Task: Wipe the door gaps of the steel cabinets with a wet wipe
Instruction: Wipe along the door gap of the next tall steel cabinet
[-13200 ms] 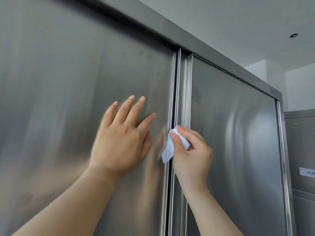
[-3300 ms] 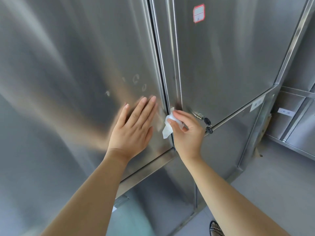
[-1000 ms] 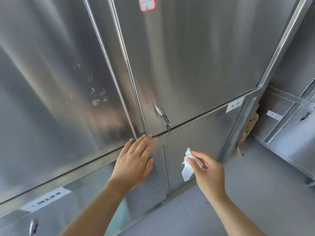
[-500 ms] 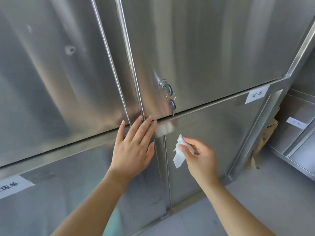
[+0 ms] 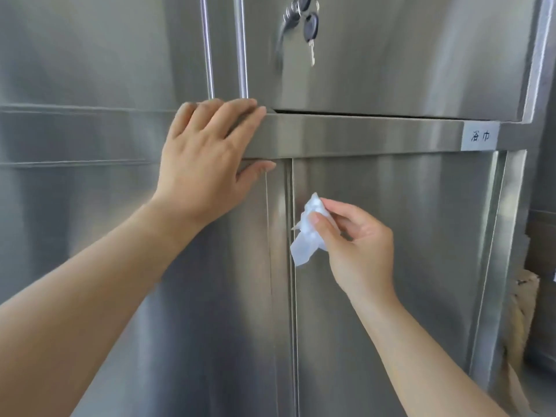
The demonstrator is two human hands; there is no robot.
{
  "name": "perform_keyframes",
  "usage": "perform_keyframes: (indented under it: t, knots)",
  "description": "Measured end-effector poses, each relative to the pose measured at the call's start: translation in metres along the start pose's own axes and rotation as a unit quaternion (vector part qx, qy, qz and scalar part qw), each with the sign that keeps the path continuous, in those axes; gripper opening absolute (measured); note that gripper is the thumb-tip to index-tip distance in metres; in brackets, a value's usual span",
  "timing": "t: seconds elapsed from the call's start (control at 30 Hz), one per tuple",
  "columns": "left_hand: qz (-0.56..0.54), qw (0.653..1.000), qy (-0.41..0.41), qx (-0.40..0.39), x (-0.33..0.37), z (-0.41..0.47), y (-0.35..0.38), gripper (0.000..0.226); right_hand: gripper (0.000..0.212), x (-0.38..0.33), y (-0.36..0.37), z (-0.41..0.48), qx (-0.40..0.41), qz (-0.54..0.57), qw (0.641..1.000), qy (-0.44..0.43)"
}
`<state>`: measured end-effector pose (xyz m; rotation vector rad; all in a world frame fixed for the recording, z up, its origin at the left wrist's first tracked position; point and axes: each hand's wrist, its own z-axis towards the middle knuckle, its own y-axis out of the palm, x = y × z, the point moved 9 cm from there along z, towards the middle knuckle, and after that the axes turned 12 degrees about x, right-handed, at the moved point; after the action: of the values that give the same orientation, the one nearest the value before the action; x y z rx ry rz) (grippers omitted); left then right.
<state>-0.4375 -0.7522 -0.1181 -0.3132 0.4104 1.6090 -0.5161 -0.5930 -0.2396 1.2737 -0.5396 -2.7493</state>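
Left hand [image 5: 201, 164] flat on steel; right hand [image 5: 358, 251] pinches wet wipe [image 5: 307, 236] beside door gap [image 5: 291, 296].

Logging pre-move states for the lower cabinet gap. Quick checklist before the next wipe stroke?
1. Wet wipe pinched in the right hand: ok.
2. Wipe lined up with the lower door gap: ok, right beside it; contact cannot tell.
3. Left hand braced on the horizontal rail: ok.
4. Lower gap free of obstructions below the wipe: ok.
5. Keys hanging in the upper door's lock, clear of the stroke: ok.
6. Wipe still damp and clean: cannot tell.
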Motion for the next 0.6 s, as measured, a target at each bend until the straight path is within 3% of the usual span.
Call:
perform_keyframes:
  t: [0.2, 0.6]
  knots:
    - [-0.08, 0.997, -0.011, -0.013, -0.01, 0.002, -0.009, 0.041, 0.02, -0.008, 0.008, 0.001, 0.012, 0.006, 1.0, 0.018]
    - [-0.063, 0.997, 0.052, 0.009, -0.009, -0.004, -0.014, 0.036, 0.019, -0.036, 0.03, 0.025, 0.039, 0.024, 0.998, -0.05]
